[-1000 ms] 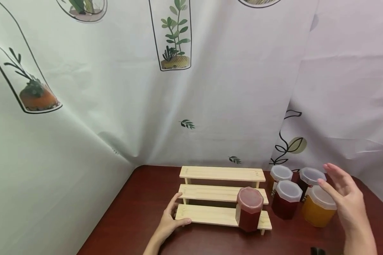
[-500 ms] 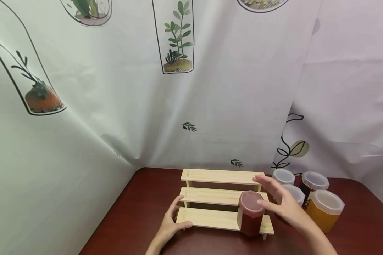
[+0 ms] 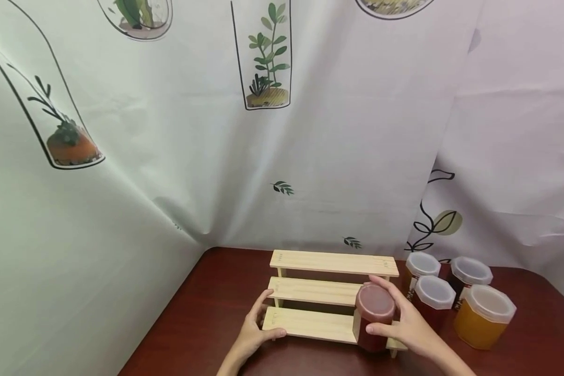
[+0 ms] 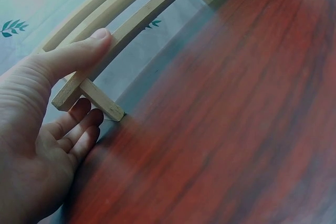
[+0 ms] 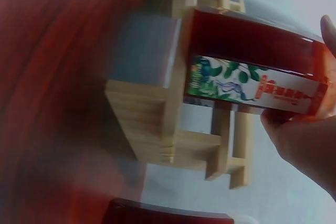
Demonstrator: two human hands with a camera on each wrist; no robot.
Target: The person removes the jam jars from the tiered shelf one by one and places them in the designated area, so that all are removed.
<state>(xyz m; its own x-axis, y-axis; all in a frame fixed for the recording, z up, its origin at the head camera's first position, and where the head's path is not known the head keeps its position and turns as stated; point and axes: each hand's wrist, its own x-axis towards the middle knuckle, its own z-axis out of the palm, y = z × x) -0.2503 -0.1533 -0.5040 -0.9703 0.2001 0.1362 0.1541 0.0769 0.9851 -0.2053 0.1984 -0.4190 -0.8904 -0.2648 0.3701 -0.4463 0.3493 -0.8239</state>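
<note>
A three-step wooden rack (image 3: 310, 325) stands on the table. Near the right end of its lowest step is a dark red jar (image 3: 375, 304) with an octagonal lid. My right hand (image 3: 411, 328) grips this jar near its top, thumb in front and fingers around the back. In the right wrist view, the jar's printed label (image 5: 252, 85) faces the camera and its base meets the step. At the rack's left end, my left hand (image 3: 253, 328) holds the lowest step, its thumb (image 4: 84, 55) on the front edge. The other fingers curl beside the short leg (image 4: 102, 100).
Right of the rack stand several lidded jars: an amber one (image 3: 480, 326) in front, a dark red one (image 3: 432, 305), and two behind (image 3: 470, 271). A patterned cloth (image 3: 357, 156) hangs behind the dark red table (image 3: 192, 318).
My right hand has come left from beside the amber jar to the red jar on the rack and now holds it. My left hand stays on the rack; the head view has shifted slightly.
</note>
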